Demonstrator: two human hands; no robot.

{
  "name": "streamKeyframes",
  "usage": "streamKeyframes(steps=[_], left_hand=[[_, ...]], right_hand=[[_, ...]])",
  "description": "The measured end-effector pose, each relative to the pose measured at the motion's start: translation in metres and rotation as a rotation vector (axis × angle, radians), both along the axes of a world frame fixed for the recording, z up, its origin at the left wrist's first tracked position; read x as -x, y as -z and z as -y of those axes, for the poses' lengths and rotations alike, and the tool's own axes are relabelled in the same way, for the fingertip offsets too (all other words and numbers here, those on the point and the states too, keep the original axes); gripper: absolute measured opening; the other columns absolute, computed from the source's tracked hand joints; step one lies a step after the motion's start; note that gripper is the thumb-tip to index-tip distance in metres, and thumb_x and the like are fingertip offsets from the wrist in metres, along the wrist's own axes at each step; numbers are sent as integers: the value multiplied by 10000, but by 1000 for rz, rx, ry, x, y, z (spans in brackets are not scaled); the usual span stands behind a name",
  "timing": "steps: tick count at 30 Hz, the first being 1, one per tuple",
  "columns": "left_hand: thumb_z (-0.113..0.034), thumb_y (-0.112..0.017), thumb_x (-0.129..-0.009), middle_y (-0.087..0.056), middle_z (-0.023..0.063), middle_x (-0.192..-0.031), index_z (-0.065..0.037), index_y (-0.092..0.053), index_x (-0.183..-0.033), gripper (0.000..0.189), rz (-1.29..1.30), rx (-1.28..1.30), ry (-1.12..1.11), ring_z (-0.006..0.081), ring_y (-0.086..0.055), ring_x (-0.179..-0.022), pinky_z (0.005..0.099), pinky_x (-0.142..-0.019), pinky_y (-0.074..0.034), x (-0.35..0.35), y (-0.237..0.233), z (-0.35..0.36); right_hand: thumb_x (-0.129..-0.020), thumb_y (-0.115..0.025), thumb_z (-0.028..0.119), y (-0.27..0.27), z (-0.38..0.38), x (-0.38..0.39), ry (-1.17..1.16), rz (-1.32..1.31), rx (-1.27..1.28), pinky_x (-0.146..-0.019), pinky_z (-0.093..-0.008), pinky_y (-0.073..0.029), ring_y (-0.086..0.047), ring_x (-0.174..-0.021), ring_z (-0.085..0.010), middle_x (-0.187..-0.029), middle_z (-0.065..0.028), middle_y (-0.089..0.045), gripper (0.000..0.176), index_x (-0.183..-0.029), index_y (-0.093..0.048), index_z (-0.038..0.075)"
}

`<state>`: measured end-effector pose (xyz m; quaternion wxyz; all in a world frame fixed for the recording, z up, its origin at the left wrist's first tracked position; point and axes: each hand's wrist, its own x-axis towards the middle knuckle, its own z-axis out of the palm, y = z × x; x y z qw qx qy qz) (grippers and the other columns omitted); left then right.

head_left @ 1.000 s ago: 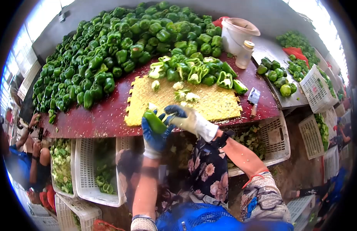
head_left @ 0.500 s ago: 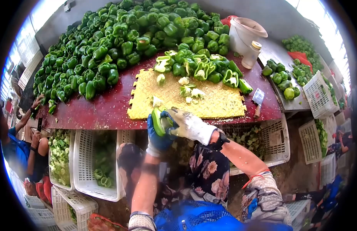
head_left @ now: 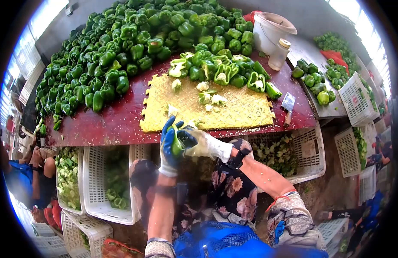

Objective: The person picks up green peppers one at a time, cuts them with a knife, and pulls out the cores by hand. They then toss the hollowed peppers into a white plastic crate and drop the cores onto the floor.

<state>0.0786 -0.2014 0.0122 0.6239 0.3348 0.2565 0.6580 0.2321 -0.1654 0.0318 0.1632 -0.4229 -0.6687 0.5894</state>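
My left hand point(head_left: 168, 148), in a blue and white glove, holds a cut green bell pepper point(head_left: 177, 144) just off the table's front edge. The fingers curl round its side. My right hand point(head_left: 203, 144), in a mostly white glove, is bent with its fingertips on the pepper's inner side; what lies under them is partly hidden. Beyond my hands is a yellow foam mat point(head_left: 164, 103) with pale pepper cores point(head_left: 218, 100) and scraps on it. Cut peppers point(head_left: 225, 74) lie along its far edge. To the right rests a cleaver point(head_left: 288, 102) with a wooden handle.
A large heap of whole green peppers point(head_left: 117, 56) covers the back left of the red table point(head_left: 91, 129). A white bucket point(head_left: 267, 36) and a jar point(head_left: 279, 55) stand back right. Below are white crates point(head_left: 93, 185) with pepper pieces and a crate of trimmings point(head_left: 308, 150). Another person point(head_left: 22, 172) sits left.
Both hands have shifted slightly down and left with the pepper. The left fingers have lifted and straightened somewhat, and the right fingers have moved lower on the pepper.
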Motion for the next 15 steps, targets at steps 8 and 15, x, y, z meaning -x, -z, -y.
streamKeyframes(steps=[8, 15], left_hand=[[-293, -484, -1018, -556, 145, -1307, -48, -422, -1441, 493, -223, -25, 35, 223, -558, -1187, 362, -1030, -452, 8, 19, -11], [-151, -570, -967, -622, 102, -1157, -44, -502, -1320, 375, -382, 75, 66, 168, -614, -1047, 288, -897, -516, 21, 8, -14]], right_hand=[[-734, -836, 170, 23, -10, 1, -80, -147, -18, -529, -352, -582, -658, -853, -253, -1269, -165, -496, 951, -1515, -314, 25], [-814, -766, 307, -7, -4, -1, -172, 116, -118, -714, -336, -590, -625, -1079, -295, -1385, -224, -472, 919, -1533, -261, 33]])
